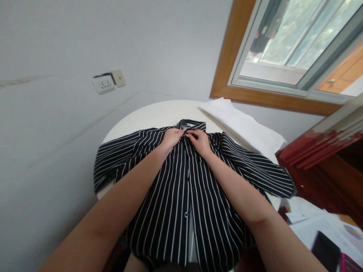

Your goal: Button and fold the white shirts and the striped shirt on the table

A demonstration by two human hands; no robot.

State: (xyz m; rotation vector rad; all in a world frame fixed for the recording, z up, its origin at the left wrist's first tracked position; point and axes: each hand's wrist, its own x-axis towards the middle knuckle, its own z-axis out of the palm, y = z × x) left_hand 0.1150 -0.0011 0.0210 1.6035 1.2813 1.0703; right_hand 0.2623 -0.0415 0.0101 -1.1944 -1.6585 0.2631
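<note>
A black shirt with white stripes [181, 196] lies front-up on a round white table [153, 115], collar away from me and sleeves spread to both sides. My left hand [171, 138] and my right hand [200, 141] meet just below the collar, at the top of the button placket. Both hands have their fingers pinched together on the shirt fabric there. What exactly sits between the fingertips is too small to make out. Lower buttons show along the placket.
A folded white cloth [241, 126] lies on the table to the right of the shirt. A wall socket [104, 84] is on the grey wall behind. A wood-framed window [283, 56] is at upper right. Papers and a dark phone [326, 251] lie at lower right.
</note>
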